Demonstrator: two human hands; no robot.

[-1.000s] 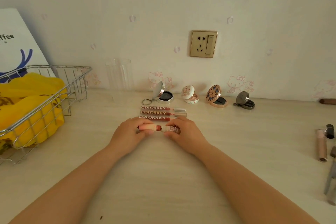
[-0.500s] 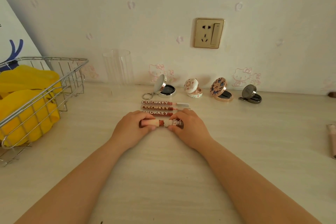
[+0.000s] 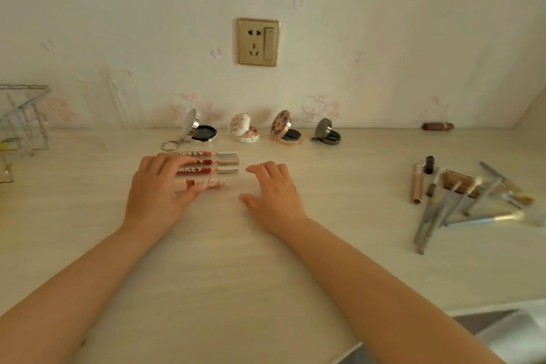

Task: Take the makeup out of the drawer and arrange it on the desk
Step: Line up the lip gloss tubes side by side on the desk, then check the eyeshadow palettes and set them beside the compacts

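Three COLORKEY lip tubes (image 3: pixel 220 162) lie side by side on the desk (image 3: pixel 236 260), and a pink patterned tube (image 3: pixel 217 183) lies just in front of them. My left hand (image 3: pixel 161 189) rests over the left ends of the tubes with fingers spread, thumb touching the pink tube. Beside the tubes' right ends my right hand (image 3: pixel 273 196) hovers open, holding nothing. Several open compacts (image 3: pixel 286 131) stand in a row at the wall. A loose pile of brushes and pencils (image 3: pixel 461 201) lies at the right.
A wire basket (image 3: pixel 23 118) stands at the far left edge beside a clear tumbler (image 3: pixel 113 103). A brown tube (image 3: pixel 437 126) lies by the wall at the right. The open drawer (image 3: pixel 502 331) shows at the lower right. A wall socket (image 3: pixel 258 42) sits above the compacts.
Both hands have let go of the pink tube, which now lies in line below the three tubes. My right hand has moved off to the right. The view has swung right, showing the brushes.
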